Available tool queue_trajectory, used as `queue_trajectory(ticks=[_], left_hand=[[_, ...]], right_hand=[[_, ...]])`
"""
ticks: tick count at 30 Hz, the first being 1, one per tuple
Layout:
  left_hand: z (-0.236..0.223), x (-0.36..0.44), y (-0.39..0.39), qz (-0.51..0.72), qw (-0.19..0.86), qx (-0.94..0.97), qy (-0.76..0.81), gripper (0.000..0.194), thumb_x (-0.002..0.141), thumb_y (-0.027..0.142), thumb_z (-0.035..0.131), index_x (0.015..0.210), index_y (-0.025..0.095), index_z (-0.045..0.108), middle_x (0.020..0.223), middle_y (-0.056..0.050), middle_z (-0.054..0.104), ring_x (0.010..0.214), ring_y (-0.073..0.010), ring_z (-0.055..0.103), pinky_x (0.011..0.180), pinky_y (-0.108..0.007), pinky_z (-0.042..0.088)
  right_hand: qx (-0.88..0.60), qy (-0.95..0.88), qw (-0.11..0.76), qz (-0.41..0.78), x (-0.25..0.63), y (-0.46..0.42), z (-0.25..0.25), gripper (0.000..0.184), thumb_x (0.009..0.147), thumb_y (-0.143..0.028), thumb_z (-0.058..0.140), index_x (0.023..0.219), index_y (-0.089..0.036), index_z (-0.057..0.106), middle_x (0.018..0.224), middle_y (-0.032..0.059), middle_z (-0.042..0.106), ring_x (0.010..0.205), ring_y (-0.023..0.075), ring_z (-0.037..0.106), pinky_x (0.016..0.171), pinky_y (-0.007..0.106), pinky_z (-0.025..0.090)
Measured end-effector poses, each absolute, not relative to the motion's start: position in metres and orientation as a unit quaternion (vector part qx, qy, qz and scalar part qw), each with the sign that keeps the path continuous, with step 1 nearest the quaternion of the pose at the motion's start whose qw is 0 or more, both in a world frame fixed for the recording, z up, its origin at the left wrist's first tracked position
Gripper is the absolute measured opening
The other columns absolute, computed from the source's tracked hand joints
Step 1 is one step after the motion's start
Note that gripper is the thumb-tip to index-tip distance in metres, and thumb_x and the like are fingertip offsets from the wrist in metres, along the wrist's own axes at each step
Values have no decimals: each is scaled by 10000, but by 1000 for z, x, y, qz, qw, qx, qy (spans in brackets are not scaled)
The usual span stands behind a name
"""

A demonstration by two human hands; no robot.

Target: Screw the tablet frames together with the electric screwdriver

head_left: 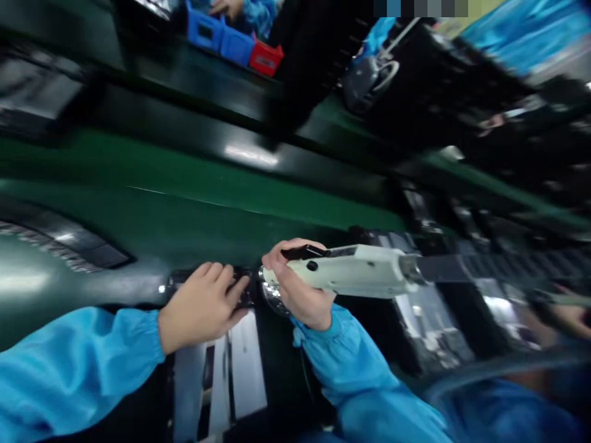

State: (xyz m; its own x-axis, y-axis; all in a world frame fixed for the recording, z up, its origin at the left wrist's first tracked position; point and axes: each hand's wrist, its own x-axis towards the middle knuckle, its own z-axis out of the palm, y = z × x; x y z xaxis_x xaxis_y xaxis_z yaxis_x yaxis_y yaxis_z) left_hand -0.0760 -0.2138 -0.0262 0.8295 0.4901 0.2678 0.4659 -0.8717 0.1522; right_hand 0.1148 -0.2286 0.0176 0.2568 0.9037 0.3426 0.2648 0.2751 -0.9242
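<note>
My right hand (pixel 300 289) is closed around a pale green-white electric screwdriver (pixel 364 271), which has a black lever on its upper side. A shiny round metal end (pixel 272 294) of the screwdriver shows beside my fingers; its tip is hidden. To the left, my left hand (pixel 203 304) lies over a black unit (pixel 242 286) with bent fingers on its top, gripping it. Silvery-white panels (pixel 247 363) of the unit extend below that hand. Motion blur hides fine detail.
A dark curved strip with a toothed edge (pixel 69 237) lies on the green work surface (pixel 184 215) at left. Blue bins (pixel 235 44) and a red bin (pixel 266 58) stand at the back, near another person's hand (pixel 228 7). More dark units (pixel 434 326) line the right side.
</note>
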Motion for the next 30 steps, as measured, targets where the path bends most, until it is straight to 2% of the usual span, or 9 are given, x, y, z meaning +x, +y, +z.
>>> queue_trajectory(ticks=[3,6,14,30], left_hand=[[-29,-77,-210,159,35,960,228,464,988,415,542,1283,72,641,1078,-212,656,945,-339,644,799,-473,531],[-27,-77,-211,154,33,962,222,459,992,406,529,1278,70,653,1023,-196,660,926,-336,643,780,-471,546],[-26,-75,-211,161,32,961,223,446,991,387,517,1264,61,653,1019,-201,658,921,-343,646,772,-480,562],[-25,-75,-213,165,40,960,224,454,999,404,516,1257,60,663,1039,-200,677,937,-333,656,791,-467,552]], right_hand=[[-474,-520,649,291,130,-240,17,246,795,-134,684,999,-271,670,703,-45,552,628,139,568,568,309,508],[-453,-502,681,281,141,-246,17,261,762,-94,683,967,-256,703,689,-38,558,626,133,559,552,297,501],[-480,-511,648,298,141,-239,1,273,805,-74,673,1005,-260,670,730,-36,591,656,144,603,605,332,532],[-488,-508,649,290,137,-236,-3,229,751,-76,677,887,-260,677,669,-42,553,584,140,547,523,318,488]])
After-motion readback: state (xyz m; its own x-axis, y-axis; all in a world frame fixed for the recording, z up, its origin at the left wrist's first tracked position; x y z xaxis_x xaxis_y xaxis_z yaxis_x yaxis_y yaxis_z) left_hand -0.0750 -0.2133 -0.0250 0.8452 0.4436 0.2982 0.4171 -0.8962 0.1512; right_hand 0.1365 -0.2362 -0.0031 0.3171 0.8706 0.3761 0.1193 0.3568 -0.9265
